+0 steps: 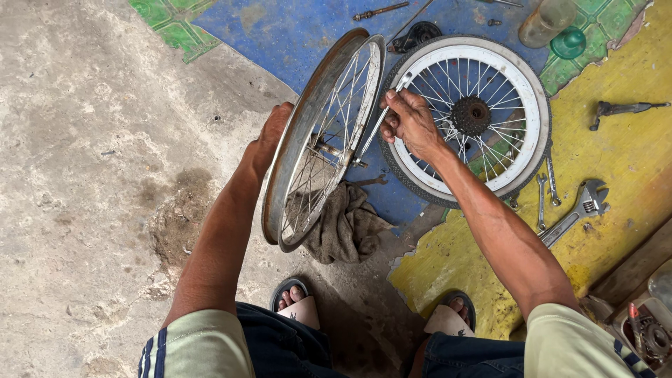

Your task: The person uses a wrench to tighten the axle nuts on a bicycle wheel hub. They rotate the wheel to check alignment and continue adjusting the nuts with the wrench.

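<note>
The bare wheel rim [323, 140] stands upright on edge at scene centre, dull grey metal with thin wire spokes and a steel axle at the hub. The left hand [269, 136] lies against the rim's left outer face; its fingers are hidden behind the metal, so whether it is clasped around the rim cannot be told. The right hand [409, 124] is clenched around a slim metal spanner [381, 119], whose shaft runs down through the spokes to the hub.

Just right of the rim, a white-rimmed wheel [476, 115] lies flat, fitted with a black tyre and a rusty toothed sprocket at its centre. A crumpled grey-brown rag [346, 224] lies under the near edge of the rim.

An adjustable wrench [577, 211] and two slender spanners [546, 185] rest on the chipped yellow floor at right.

At the far edge, a clear jar [546, 21] is cut off by the frame; its contents cannot be made out. At the near right corner, a box [647, 329], partly cropped, holds small metal parts.
</note>
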